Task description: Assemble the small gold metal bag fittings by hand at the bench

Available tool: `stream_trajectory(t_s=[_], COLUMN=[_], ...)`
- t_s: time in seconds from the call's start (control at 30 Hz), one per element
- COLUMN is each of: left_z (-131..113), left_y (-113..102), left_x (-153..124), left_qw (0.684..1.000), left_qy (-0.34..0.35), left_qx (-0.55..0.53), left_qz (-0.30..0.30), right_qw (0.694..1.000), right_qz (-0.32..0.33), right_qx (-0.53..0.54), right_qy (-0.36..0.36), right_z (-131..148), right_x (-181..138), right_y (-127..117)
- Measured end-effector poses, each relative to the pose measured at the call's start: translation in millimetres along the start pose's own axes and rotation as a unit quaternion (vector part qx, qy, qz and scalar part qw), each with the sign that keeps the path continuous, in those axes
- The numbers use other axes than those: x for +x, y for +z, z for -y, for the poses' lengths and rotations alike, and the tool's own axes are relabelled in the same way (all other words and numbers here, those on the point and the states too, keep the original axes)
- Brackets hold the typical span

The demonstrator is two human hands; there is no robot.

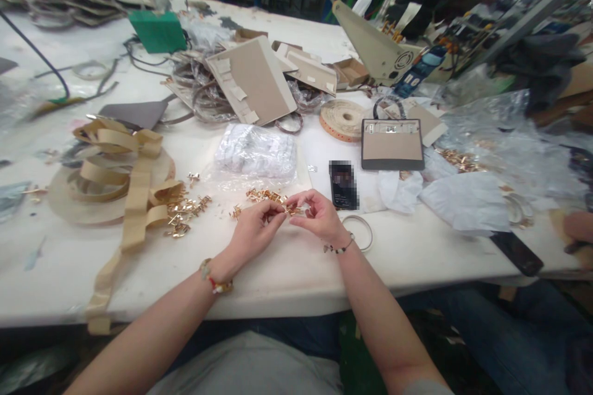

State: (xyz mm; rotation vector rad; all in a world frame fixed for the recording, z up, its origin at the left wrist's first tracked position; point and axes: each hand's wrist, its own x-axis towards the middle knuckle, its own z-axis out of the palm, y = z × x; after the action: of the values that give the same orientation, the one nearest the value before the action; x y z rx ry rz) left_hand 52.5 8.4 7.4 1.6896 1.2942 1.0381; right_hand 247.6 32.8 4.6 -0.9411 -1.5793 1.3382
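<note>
My left hand [254, 229] and my right hand [315, 213] meet just above the white table [287, 271], fingertips pinched together on a small gold metal clip [291, 210]. More gold clips [262, 196] lie scattered right behind my fingers. A second heap of gold clips [185, 213] lies to the left, against a tangle of tan leather straps [134, 179]. Each wrist wears a bracelet.
A clear bag of white parts [256, 151] and a black phone [343, 184] lie beyond my hands, a metal ring [359, 231] to the right. Beige panels [252, 80], a small beige bag [391, 145], a tape roll [343, 118] and crumpled plastic [500, 136] crowd the far side. Another person's hand [579, 228] shows at far right.
</note>
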Motion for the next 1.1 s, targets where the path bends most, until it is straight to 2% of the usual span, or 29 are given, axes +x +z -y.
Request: stream_trajectory(t_s=[0.13,0.27,0.57,1.1], left_z=[-1.0,-0.9,5.3,1.1], left_y=[-0.8,-0.4,2.8,1.3], left_x=[0.1,-1.2,1.7,0.8], left_qw=[1.000,1.000,0.978,0.988], left_qy=[0.009,0.006,-0.055,-0.039], left_qx=[-0.002,-0.026,-0.200,-0.148], left_qz=[-0.003,-0.012,-0.017,-0.034], right_qw=[0.999,0.997,0.987,0.983], right_qz=[-0.018,-0.026,-0.060,-0.063], right_qx=[-0.002,0.047,0.138,0.160], right_qy=[0.026,0.052,0.057,0.056], right_z=[-1.3,-3.7,-8.8,-7.2], right_x=[2.2,3.9,6.0,7.3], right_y=[1.0,-1.2,-4.7,-3.4])
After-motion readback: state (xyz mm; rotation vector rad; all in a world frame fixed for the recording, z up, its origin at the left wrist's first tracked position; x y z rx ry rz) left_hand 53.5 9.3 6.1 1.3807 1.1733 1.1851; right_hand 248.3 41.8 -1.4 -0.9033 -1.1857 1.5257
